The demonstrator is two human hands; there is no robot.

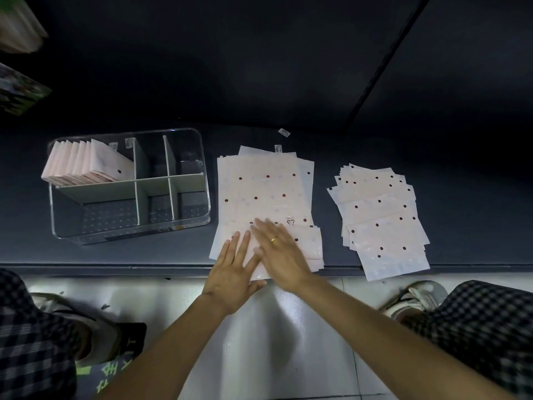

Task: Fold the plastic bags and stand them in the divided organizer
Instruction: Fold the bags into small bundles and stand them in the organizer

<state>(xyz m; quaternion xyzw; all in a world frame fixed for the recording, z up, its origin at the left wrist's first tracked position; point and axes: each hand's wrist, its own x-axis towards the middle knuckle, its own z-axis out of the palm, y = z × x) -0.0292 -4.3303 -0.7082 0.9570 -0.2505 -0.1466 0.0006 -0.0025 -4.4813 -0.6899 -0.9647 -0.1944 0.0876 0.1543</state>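
1. A dark desk (184, 252) is being viewed from above by a head-worn camera, with pale polka-dot plastic bags laid out on it and a clear divided organizer (129, 183) standing to the left.
2. The left hand (230, 281) is being pressed flat on the near edge of the middle stack of bags (265, 192), its fingers straight and spread, nothing being gripped.
3. The right hand (282, 255) is being laid palm-down just beside it, partly over the left hand's fingertips, its fingers also straight; a gold ring (274, 239) is being worn on it. A fold in the top bag appears to be getting flattened under both palms.
4. A second fanned stack of bags (380, 217) is lying well apart to the right, its nearest bag hanging over the desk's front edge.
5. Already folded bags (86, 163) are being held upright in the organizer's back-left compartment; the other compartments look empty.
6. Risk, as a judgement: the slippery film could be dragged sideways by the pressing palms, so that the fold comes out crooked or the stack beneath gets shifted; the overhanging bag on the right could be knocked to the floor by a passing forearm.
7. Hard to make out: the fold line is being hidden by the hands, the right hand is blurred, and the bag count in each stack cannot be told.
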